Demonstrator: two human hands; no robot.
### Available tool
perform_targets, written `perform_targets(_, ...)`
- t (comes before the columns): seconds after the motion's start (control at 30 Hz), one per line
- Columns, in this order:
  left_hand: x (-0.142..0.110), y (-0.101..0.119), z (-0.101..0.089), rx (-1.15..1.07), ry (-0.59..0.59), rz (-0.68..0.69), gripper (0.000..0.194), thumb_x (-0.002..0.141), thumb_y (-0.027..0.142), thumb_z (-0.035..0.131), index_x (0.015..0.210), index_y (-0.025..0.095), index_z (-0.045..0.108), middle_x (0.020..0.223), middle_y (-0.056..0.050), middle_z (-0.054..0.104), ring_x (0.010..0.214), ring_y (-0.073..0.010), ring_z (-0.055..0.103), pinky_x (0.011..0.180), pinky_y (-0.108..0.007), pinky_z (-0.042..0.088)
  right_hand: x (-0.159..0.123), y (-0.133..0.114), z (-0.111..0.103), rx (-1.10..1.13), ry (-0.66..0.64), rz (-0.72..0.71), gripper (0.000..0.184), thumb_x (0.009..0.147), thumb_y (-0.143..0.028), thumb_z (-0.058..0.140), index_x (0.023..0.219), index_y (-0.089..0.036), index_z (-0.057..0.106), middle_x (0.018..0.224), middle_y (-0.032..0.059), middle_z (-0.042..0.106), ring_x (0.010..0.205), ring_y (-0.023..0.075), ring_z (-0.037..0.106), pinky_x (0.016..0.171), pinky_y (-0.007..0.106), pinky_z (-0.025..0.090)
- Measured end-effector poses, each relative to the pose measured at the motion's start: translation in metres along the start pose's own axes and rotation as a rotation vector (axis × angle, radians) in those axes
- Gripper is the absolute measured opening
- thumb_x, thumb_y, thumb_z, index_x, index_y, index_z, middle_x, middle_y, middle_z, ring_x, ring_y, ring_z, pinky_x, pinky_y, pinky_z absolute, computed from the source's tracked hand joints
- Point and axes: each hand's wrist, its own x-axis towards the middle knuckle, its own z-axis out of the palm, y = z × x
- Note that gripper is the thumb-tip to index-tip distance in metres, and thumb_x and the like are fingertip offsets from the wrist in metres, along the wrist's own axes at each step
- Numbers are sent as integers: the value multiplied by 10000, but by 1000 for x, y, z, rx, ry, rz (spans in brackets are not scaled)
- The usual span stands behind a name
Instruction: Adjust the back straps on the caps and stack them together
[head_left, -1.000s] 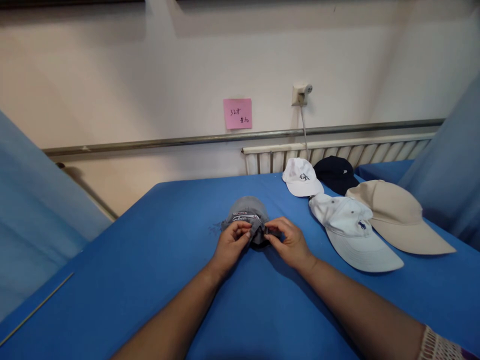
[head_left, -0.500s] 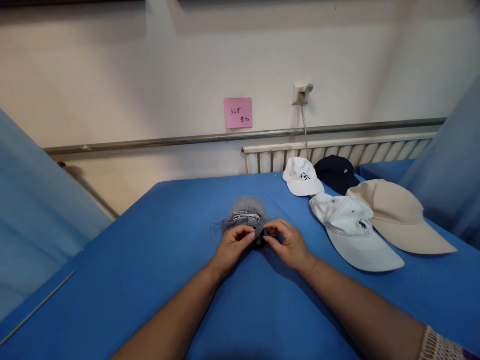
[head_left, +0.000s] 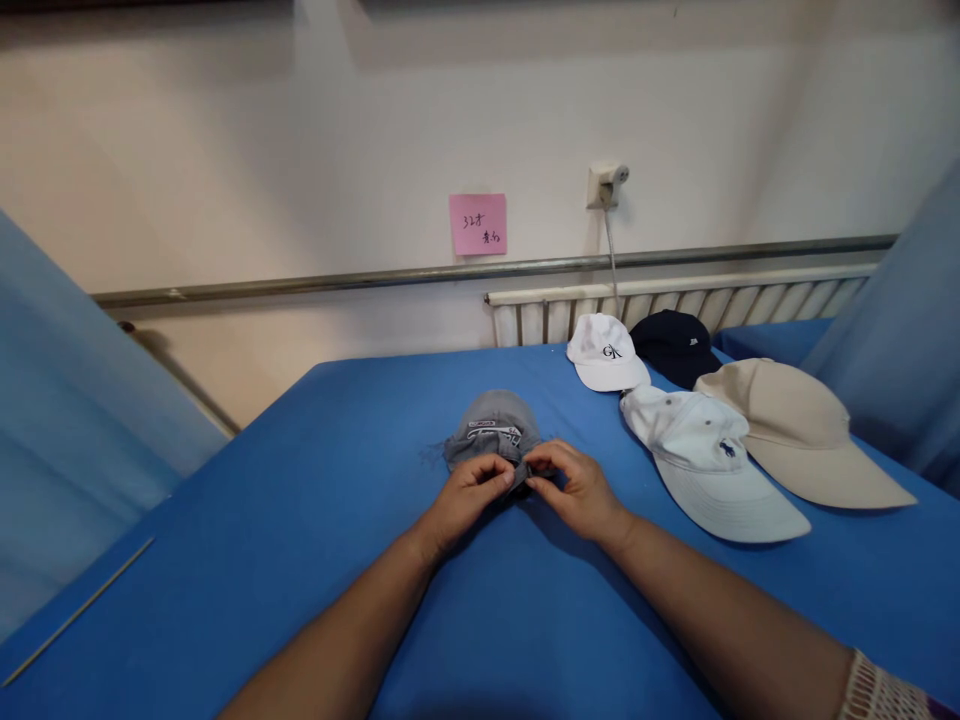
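Five caps (head_left: 495,410) (head_left: 606,352) (head_left: 673,347) (head_left: 697,450) (head_left: 795,415); two hands (head_left: 466,492) (head_left: 583,493); one note (head_left: 478,224); one socket (head_left: 602,186); one stick (head_left: 79,612).

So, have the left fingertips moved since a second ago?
Yes: the left fingertips have shifted slightly right; judged against the pink note, they now reach beyond the line of its right edge.

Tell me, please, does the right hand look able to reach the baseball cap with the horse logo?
Probably yes: the right hand is near the horse-logo baseball cap, with only blue cloth showing between, though its fingers hold the gray baseball cap.
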Motion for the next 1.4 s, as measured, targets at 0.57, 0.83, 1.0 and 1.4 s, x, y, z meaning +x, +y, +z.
perform_targets(0.57,0,-2,2,113,14,48,250,812,377,619,729,141,632,728,-17,584,697,-132,509,663,-250,406,-1,1,-1,44,-78,-3,203,803,-130,619,981,-228,622,911,23,625,837,160,601,739,292,502)
perform_targets(0.83,-2,1,7,233,55,137,233,851,343,579,743,143,627,738,-16,603,719,-139,535,699,-255,426,-4,1,1,16,-76,72,284,795,-143,631,1065,-219,589,942,26,650,846,167,613,778,323,508)
perform_targets(1.0,-3,0,11,293,130,185,190,863,308,577,783,151,648,778,-20,641,741,-145,565,722,-264,444,-6,0,-1,59,-63,72,292,799,-99,574,1064,-220,597,966,27,658,868,166,619,801,320,507)
perform_targets(1.4,-5,-3,14,392,188,261,143,860,296,603,889,175,674,849,-23,694,781,-153,630,750,-282,486,-1,-7,-3,3,18,-29,140,849,-149,563,937,-209,653,900,44,624,839,171,604,748,298,493)
